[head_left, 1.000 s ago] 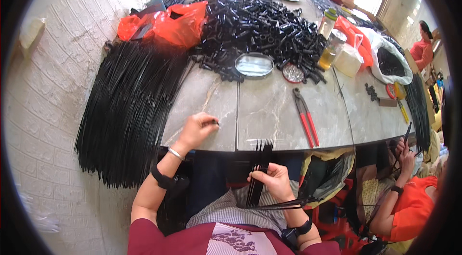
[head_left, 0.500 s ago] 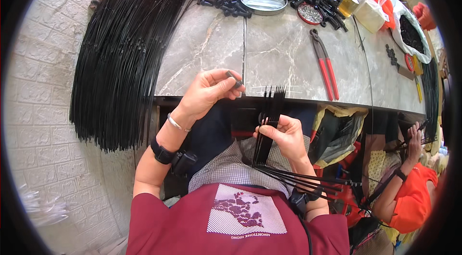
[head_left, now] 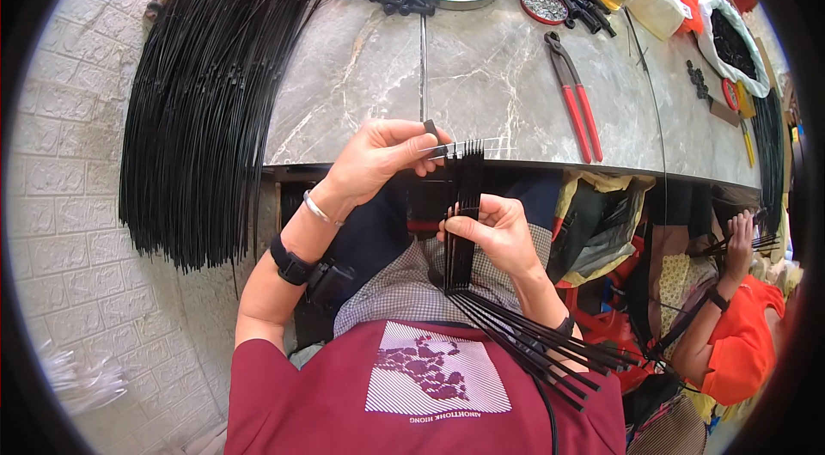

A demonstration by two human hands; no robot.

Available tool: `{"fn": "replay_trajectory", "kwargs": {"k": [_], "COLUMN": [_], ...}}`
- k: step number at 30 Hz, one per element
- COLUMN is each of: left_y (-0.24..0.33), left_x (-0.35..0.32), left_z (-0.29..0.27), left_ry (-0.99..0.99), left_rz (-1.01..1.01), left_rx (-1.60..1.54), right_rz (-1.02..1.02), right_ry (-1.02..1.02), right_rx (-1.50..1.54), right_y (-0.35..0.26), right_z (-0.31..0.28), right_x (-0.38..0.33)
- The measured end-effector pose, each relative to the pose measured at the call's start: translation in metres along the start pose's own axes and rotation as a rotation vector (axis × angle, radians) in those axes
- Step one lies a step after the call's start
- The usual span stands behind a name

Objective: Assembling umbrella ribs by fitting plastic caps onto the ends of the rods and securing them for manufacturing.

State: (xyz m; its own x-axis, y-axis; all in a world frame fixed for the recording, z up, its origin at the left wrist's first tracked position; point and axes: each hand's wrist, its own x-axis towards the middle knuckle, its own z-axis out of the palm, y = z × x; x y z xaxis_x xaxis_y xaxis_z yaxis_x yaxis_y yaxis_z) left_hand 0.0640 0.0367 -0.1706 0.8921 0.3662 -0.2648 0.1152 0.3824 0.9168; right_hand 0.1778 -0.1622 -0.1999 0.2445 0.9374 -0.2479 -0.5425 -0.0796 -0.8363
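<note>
left hand (head_left: 378,161) now off the table (head_left: 361,94), drawn back to the near edge, pinching a small black cap (head_left: 430,128) at the rod tips | right hand (head_left: 494,236) gripping the upright rods (head_left: 464,197), raised to meet it | pliers (head_left: 574,98) untouched, right

One head-worn fisheye looks steeply down, close over the table edge (head_left: 516,164).

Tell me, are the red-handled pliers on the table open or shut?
Shut: the red-handled pliers lie on the marble table, handles and jaws closed together.
</note>
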Motion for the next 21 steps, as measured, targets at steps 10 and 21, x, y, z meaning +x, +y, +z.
{"fn": "replay_trajectory", "kwargs": {"k": [10,21], "left_y": [0.0011,0.0046], "left_x": [0.0026,0.0039], "left_z": [0.0028,0.0013], "left_ry": [-0.019,-0.046], "left_rz": [0.017,0.045], "left_rx": [0.005,0.105], "right_rz": [0.006,0.033], "right_ry": [-0.006,0.035], "right_rx": [0.022,-0.027], "right_y": [-0.0010,-0.0003], "right_z": [-0.0005,-0.0016], "right_x": [0.0006,0.0022]}}
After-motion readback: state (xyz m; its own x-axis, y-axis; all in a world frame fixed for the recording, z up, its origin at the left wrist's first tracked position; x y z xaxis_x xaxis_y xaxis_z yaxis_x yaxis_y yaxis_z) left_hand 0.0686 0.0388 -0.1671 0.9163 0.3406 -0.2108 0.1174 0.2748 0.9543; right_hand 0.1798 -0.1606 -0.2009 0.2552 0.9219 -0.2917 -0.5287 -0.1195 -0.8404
